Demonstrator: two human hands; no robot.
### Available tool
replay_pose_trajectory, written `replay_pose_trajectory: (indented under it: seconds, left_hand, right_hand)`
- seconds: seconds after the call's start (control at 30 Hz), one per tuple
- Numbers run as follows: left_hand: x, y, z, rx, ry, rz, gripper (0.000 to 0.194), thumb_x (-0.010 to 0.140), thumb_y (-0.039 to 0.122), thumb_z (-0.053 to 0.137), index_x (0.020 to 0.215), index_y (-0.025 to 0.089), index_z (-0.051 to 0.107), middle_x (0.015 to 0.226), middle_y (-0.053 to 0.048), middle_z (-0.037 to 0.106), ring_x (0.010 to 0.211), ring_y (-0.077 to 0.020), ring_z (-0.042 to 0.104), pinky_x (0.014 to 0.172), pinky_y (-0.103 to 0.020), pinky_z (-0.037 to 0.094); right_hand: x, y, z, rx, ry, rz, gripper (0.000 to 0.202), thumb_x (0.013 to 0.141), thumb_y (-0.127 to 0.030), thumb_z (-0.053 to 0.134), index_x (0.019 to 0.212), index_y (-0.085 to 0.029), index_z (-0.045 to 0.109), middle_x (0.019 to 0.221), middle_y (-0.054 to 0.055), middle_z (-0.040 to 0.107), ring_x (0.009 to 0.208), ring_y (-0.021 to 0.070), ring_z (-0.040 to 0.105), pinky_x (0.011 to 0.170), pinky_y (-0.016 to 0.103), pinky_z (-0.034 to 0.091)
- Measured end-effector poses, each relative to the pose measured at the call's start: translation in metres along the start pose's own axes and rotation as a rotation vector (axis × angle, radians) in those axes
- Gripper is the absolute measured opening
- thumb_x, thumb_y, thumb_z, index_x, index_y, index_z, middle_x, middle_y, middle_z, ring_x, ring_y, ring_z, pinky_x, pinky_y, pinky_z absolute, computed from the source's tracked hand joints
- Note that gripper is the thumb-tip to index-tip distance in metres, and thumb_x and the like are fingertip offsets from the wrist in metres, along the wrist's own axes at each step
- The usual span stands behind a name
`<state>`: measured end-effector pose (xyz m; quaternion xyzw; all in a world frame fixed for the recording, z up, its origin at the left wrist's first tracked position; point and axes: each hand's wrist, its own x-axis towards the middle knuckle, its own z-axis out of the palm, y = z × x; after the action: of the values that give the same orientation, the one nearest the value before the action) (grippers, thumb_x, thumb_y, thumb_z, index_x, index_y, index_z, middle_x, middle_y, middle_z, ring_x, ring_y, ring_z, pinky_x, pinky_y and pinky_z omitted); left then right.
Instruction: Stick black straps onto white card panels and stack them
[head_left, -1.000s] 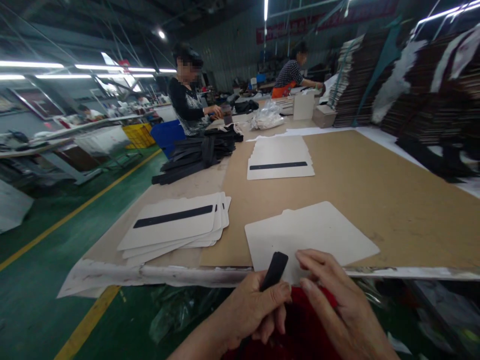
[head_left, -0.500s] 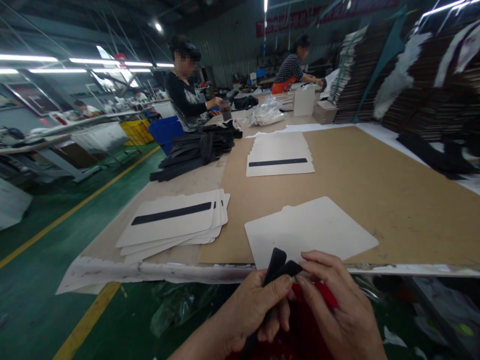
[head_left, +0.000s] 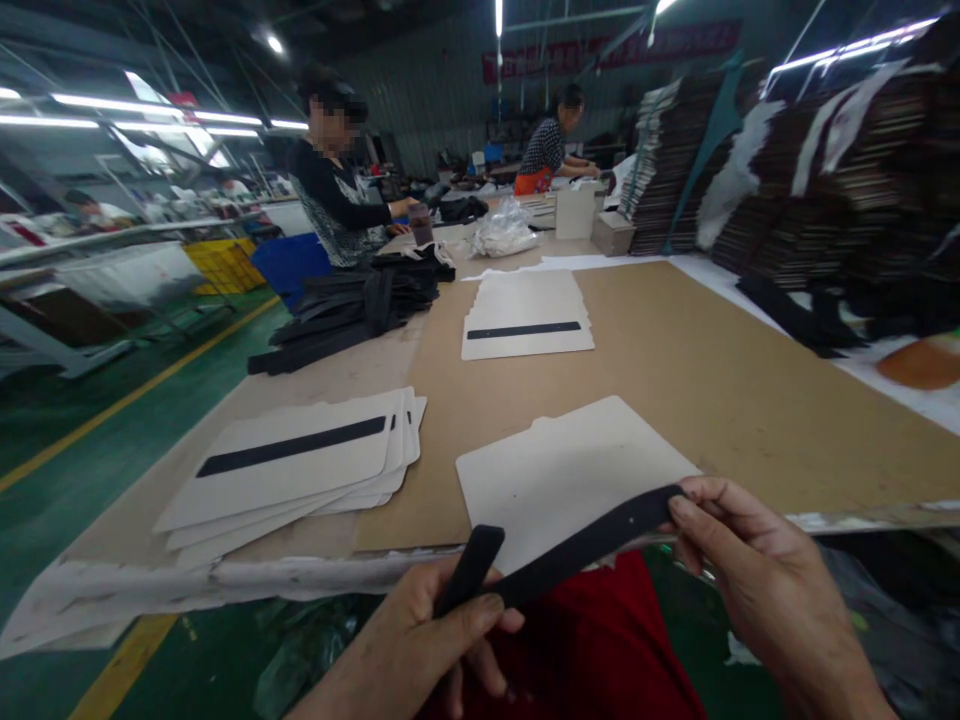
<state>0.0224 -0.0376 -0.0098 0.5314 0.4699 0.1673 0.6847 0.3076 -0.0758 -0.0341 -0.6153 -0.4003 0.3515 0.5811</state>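
Both hands grip black strips: the left hand (head_left: 420,640) pinches their bundled ends, the right hand (head_left: 757,580) draws one black strip (head_left: 585,545) sideways above a blank card (head_left: 562,470).

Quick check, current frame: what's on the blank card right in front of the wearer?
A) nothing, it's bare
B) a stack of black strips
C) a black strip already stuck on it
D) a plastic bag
A: the nearest card shows a plain pale face with nothing on it, while the black strip is held just above its near edge between the left hand and right hand.
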Motion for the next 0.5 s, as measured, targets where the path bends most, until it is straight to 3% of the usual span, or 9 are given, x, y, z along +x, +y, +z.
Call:
replay_pose_trajectory:
  seconds: [0.1,0.23,0.37,0.5]
  left_hand:
    - [-0.003,0.000,-0.008,0.154,0.076,-0.022,0.051,0.081,0.060,0.063,0.102,0.014,0.062,0.080,-0.006,0.071,0.055,-0.0115,0.059,0.044,-0.018,0.043]
    - [-0.004,0.007,-0.014,0.300,0.192,-0.062,0.047,0.078,0.057,0.063,0.100,0.016,0.065,0.071,-0.002,0.068,0.054,-0.0121,0.055,0.048,-0.020,0.044]
    - [0.001,0.016,-0.015,0.401,0.259,-0.072,0.041,0.080,0.054,0.060,0.099,0.018,0.066,0.068,0.000,0.066,0.060,-0.0153,0.057,0.048,-0.020,0.042]
    - [0.008,0.018,-0.007,0.544,0.319,0.007,0.026,0.085,0.044,0.056,0.086,0.021,0.067,0.069,0.000,0.066,0.066,-0.0178,0.061,0.059,-0.023,0.044]
  right_hand:
    - [0.002,0.000,-0.012,-0.033,-0.038,0.009,0.030,0.080,-0.049,0.070,0.090,-0.021,0.065,0.063,-0.002,0.058,0.052,0.0118,0.052,0.049,0.022,0.045]
    - [0.006,-0.003,-0.025,-0.240,-0.002,-0.037,0.047,0.080,-0.052,0.068,0.117,-0.023,0.068,0.057,-0.003,0.055,0.053,0.0142,0.054,0.050,0.024,0.047]
    - [0.017,-0.005,-0.039,-0.399,-0.010,-0.027,0.042,0.078,-0.057,0.065,0.104,-0.025,0.075,0.061,0.000,0.063,0.055,0.0160,0.060,0.046,0.023,0.046]
    - [0.036,-0.010,-0.041,-0.480,-0.102,-0.120,0.033,0.079,-0.055,0.065,0.094,-0.027,0.077,0.089,0.003,0.074,0.079,0.0194,0.069,0.068,0.025,0.055]
